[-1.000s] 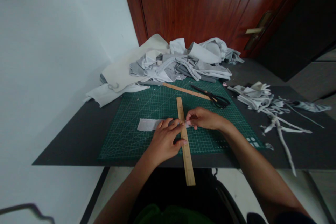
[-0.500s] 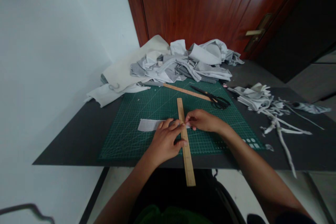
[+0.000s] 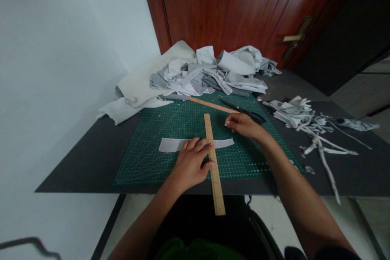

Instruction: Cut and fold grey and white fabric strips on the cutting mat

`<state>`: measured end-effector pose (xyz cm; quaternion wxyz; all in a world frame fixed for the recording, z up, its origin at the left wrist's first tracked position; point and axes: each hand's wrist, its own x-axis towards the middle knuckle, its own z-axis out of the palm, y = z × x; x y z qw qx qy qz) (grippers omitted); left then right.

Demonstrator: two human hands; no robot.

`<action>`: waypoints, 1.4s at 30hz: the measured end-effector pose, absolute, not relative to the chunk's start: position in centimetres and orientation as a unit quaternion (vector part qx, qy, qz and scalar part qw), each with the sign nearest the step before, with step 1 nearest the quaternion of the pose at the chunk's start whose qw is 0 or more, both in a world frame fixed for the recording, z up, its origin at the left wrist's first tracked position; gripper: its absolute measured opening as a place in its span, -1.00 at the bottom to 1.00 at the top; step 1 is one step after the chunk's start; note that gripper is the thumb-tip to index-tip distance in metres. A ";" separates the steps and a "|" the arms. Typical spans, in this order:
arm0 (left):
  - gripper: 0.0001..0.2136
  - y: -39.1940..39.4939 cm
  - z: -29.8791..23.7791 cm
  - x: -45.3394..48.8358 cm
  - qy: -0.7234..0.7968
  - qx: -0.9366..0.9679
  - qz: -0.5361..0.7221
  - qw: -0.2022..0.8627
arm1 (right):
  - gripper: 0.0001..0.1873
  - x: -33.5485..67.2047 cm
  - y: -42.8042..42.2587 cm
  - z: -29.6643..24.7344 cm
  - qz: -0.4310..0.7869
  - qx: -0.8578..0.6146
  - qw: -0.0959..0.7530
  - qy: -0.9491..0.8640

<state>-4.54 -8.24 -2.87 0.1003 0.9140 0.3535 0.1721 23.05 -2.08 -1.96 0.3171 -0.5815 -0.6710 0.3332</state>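
A light grey fabric strip (image 3: 172,145) lies crosswise on the green cutting mat (image 3: 137,166). Across it runs a wooden ruler (image 3: 217,183), its near end jutting past the table edge. My left hand (image 3: 191,160) lies with fingers spread over the strip, fingertips and thumb at the ruler's left side. Above the mat, to the right of the ruler, my right hand (image 3: 242,124) is closed with curled fingers; whatever is between them, if anything, is too small to make out. Black scissors (image 3: 243,110) lie just behind it, by a second wooden ruler (image 3: 210,104).
A heap of grey and white cloth (image 3: 201,75) lies at the back against the wooden door (image 3: 213,8). Fabric scraps and thin strips (image 3: 294,113) are piled on the right of the dark table (image 3: 88,162). A white wall (image 3: 61,69) borders the left.
My right hand has moved off the strip and ruler, back and to the right towards the scissors. The strip's right end now shows. My left hand keeps its place.
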 end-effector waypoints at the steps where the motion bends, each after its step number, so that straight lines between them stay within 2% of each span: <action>1: -0.57 -8.2 -2.9 -4.5 0.353 0.914 0.173 0.100 | -0.87 23.5 -1.8 -2.3 0.294 -0.607 0.308 -0.670; 8: -0.67 -8.2 -3.3 -4.4 0.388 0.899 0.197 0.060 | -0.94 24.2 -1.8 -2.6 0.205 -0.642 0.291 -0.679; 11: -0.72 -8.6 -3.2 -4.3 0.412 0.885 0.212 0.040 | -0.88 22.5 -2.4 -2.2 0.160 -0.630 0.295 -0.700; 16: -0.80 -8.9 -2.9 -4.3 0.405 0.892 0.195 0.054 | -0.72 18.0 -4.3 -2.0 0.172 -0.443 0.295 -0.829; 21: -0.80 -8.9 -2.9 -4.3 0.420 0.887 0.190 0.037 | -0.83 16.5 -5.3 -1.7 0.150 -0.428 0.229 -0.861; 24: -0.80 -8.9 -2.9 -4.2 0.441 0.877 0.188 0.028 | -0.81 17.3 -5.1 -1.4 0.160 -0.454 0.228 -0.847; 28: -0.78 -8.8 -3.1 -4.1 0.476 0.857 0.197 0.008 | -0.93 18.9 -4.2 -1.5 0.180 -0.458 0.232 -0.839; 30: -0.76 -8.8 -3.3 -4.2 0.488 0.850 0.200 -0.003 | -0.93 19.9 -3.6 -1.5 0.176 -0.461 0.244 -0.835; 33: -0.74 -8.8 -3.2 -4.2 0.512 0.835 0.199 -0.019 | -0.76 21.8 -2.9 -1.5 0.117 -0.502 0.250 -0.820; 35: -0.72 -8.9 -2.9 -4.2 0.533 0.824 0.191 -0.026 | -0.69 23.2 -2.9 -1.4 0.047 -0.585 0.226 -0.778; 38: -0.70 -9.0 -2.7 -4.1 0.557 0.809 0.185 -0.034 | -0.62 25.2 -3.3 -1.2 -0.062 -0.759 0.112 -0.638; 40: -0.69 -9.0 -2.9 -4.1 0.558 0.805 0.199 -0.041 | -0.56 26.3 -3.7 -1.3 -0.056 -0.803 0.048 -0.592; 42: -0.65 -8.9 -3.2 -4.2 0.538 0.812 0.221 -0.039 | -0.51 27.1 -3.9 -1.3 -0.027 -0.808 0.025 -0.588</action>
